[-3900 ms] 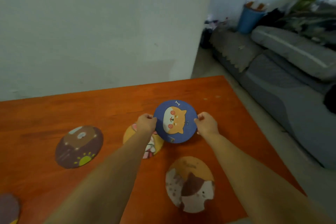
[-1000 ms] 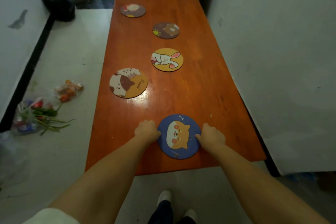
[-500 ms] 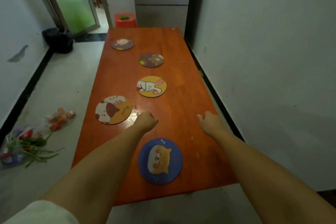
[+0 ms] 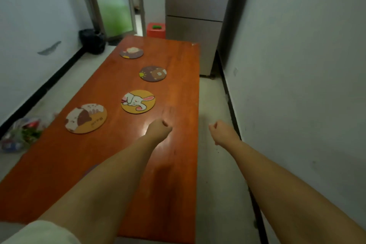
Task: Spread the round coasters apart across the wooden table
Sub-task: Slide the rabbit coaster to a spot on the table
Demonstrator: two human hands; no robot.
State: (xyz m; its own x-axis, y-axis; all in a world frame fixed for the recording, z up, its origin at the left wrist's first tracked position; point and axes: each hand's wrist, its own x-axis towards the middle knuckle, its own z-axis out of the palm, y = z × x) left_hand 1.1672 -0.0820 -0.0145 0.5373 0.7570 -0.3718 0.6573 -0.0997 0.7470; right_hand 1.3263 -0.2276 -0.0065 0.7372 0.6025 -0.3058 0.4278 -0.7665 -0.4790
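Several round coasters lie apart along the wooden table (image 4: pixel 59 160). A purple one (image 4: pixel 131 53) is farthest, then a brown bear one (image 4: pixel 152 73), a yellow rabbit one (image 4: pixel 138 101) and a cat one (image 4: pixel 86 118) at the left. Only a sliver of the blue dog coaster (image 4: pixel 90 170) shows beside my left forearm, which hides the rest. My left hand (image 4: pixel 159 129) hovers over the table's right part as a loose empty fist. My right hand (image 4: pixel 221 131) is also curled shut and empty, beyond the table's right edge over the floor.
A fridge (image 4: pixel 195 6) stands past the table's far end, with a red stool (image 4: pixel 156 30) beside it. A black bag (image 4: pixel 92 40) and a doorway lie at the far left. Plastic bags (image 4: pixel 21 132) lie on the floor at the left. A white wall runs close on the right.
Both hands let go of the blue dog coaster at the table's near end and lifted away. The view shifted left and forward, so my right hand is now off the table's edge.
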